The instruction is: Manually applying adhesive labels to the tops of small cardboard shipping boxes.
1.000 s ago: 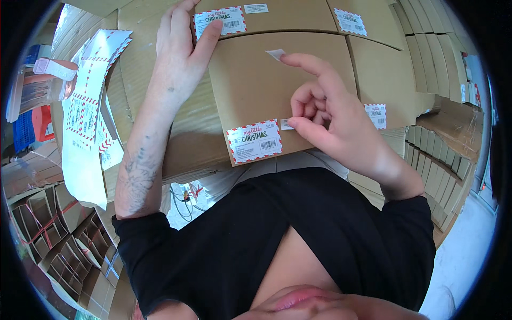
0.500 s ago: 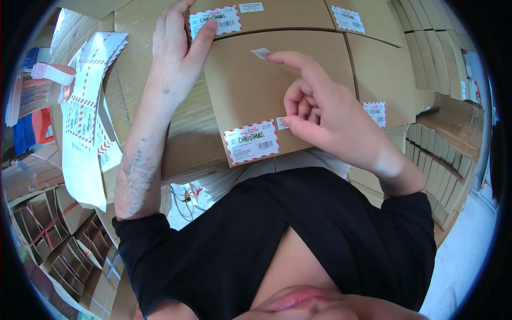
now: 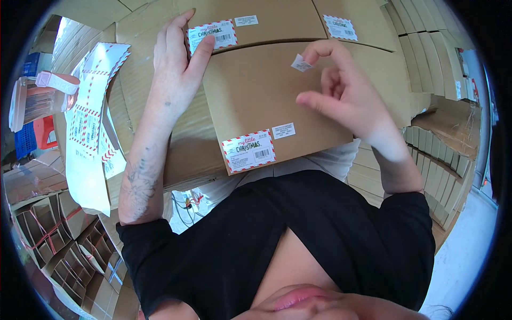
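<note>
From where I stand, the right hand (image 3: 354, 96) is above the near brown box (image 3: 250, 88), its thumb held well apart from the bent forefinger and the other fingers curled in toward the palm. A small white sticker (image 3: 301, 63) hangs at the tip of that forefinger (nothing is pinching it, as the thumb is nowhere close), over the upper right part of the near box. On that box, along the edge closest to the person, lies a large label with a red-striped border (image 3: 249, 151), and just to the right of it sits a small white label (image 3: 284, 129). The left hand (image 3: 178, 80) has its thumb spread from the fingers, the thumb lying on the striped label (image 3: 224, 40) of the far box (image 3: 282, 22) and the fingers along that box's left side; how firmly they press, I can't tell. A second small label (image 3: 246, 20) sits beside that striped one. To the right of the far box is another box (image 3: 368, 32) with a striped label of its own. Over on the left lie long white label sheets (image 3: 88, 114), next to a clear container with a pink strap (image 3: 42, 104).
</note>
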Demonstrator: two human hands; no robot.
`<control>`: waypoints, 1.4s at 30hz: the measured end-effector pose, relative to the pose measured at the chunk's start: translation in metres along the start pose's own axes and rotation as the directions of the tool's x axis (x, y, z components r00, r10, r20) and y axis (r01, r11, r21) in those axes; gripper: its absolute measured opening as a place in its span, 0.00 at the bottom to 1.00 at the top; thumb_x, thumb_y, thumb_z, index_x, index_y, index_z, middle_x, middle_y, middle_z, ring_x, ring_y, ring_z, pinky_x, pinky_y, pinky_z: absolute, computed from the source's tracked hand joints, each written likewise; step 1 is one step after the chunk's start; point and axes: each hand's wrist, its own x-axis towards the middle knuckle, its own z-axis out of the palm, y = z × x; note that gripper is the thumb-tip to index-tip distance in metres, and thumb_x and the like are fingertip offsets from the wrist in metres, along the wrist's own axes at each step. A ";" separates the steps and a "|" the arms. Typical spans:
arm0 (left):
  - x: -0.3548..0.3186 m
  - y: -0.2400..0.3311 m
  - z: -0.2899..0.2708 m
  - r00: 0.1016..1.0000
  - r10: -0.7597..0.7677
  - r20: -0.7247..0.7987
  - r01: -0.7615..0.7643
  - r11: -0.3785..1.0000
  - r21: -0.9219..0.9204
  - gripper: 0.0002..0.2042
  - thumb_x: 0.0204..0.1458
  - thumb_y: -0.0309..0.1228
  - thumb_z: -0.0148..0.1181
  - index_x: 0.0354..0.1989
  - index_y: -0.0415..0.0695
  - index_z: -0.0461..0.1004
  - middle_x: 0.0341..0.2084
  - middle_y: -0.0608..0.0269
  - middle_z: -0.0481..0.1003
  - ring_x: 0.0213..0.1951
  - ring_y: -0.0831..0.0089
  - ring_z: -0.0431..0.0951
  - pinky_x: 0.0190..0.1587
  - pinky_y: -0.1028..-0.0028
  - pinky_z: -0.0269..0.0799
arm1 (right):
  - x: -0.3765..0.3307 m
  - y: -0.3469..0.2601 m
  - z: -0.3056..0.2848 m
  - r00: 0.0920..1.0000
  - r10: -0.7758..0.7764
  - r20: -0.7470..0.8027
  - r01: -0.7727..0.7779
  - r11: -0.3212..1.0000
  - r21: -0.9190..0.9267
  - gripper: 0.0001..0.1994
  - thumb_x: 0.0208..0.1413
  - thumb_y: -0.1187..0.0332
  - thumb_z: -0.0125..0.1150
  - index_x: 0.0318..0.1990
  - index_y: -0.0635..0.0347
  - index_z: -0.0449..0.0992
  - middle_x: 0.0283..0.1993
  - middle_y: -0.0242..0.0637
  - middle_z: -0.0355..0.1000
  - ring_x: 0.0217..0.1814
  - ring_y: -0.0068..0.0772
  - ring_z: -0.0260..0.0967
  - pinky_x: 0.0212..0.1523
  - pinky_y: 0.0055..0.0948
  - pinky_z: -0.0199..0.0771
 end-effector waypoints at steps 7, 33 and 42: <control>0.000 0.004 -0.003 1.000 -0.007 0.019 0.007 1.000 0.013 0.25 0.60 0.37 0.57 0.62 0.37 0.62 0.52 0.45 0.67 0.51 0.53 0.69 0.57 0.61 0.64 | 0.015 0.009 -0.026 0.990 0.130 0.054 -0.141 0.915 0.378 0.12 0.56 0.68 0.67 0.43 0.57 0.71 0.27 0.21 0.66 0.21 0.08 0.56 0.19 0.14 0.51; 0.015 0.128 -0.009 0.956 0.156 0.249 -0.040 0.910 -0.413 0.19 0.56 0.25 0.61 0.58 0.42 0.71 0.43 0.65 0.77 0.45 0.75 0.72 0.50 0.75 0.65 | 0.017 -0.001 -0.070 0.985 -0.134 0.108 0.081 0.915 0.396 0.06 0.56 0.75 0.63 0.39 0.62 0.72 0.35 0.26 0.72 0.38 0.13 0.69 0.40 0.16 0.69; 0.015 0.089 0.004 0.993 -0.111 0.040 0.118 0.932 -0.344 0.16 0.57 0.25 0.61 0.54 0.41 0.72 0.43 0.61 0.77 0.45 0.75 0.76 0.46 0.75 0.73 | 0.085 0.092 -0.172 0.991 0.063 0.115 -0.052 0.994 -0.092 0.05 0.58 0.74 0.60 0.38 0.57 0.70 0.33 0.20 0.69 0.34 0.09 0.62 0.33 0.16 0.61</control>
